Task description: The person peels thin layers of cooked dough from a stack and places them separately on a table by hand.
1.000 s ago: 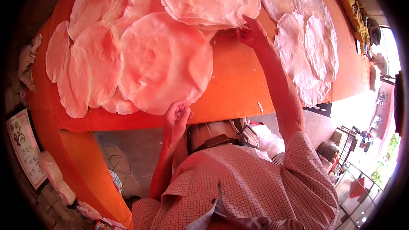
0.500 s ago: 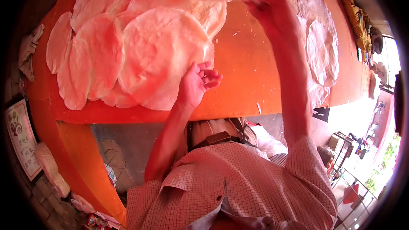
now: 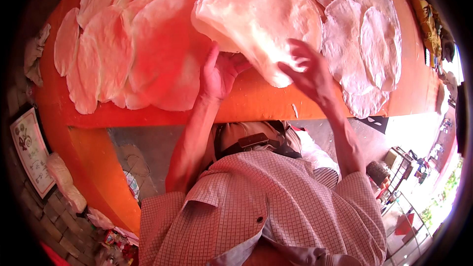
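A thin, pale round sheet of what looks like dough (image 3: 251, 15) is lifted and curved over the orange table (image 3: 253, 106), its lower edge dipping between my hands. Under its left edge, my left hand (image 3: 220, 76) is palm up, thumb and fingers apart, fingertips touching or just below it. My right hand (image 3: 308, 74), blurred, reaches against the sheet's lower right part with spread fingers; whether it grips is unclear. Overlapping pinkish sheets (image 3: 162, 49) cover the table's left side, and paler, wrinkled sheets (image 3: 340, 44) lie at the right.
A framed panel (image 3: 30, 150) and pale wrapped bundles (image 3: 66, 182) stand beyond the table's left side. Yellowish cloth (image 3: 426, 19) lies along the far right edge. Below the table on the right are a white sack (image 3: 318, 160) and a metal rack with assorted items (image 3: 399, 172).
The sheet has risen, swung and come down toward the middle, bent over. My left hand has moved up to its edge; my right hand has come down along with it.
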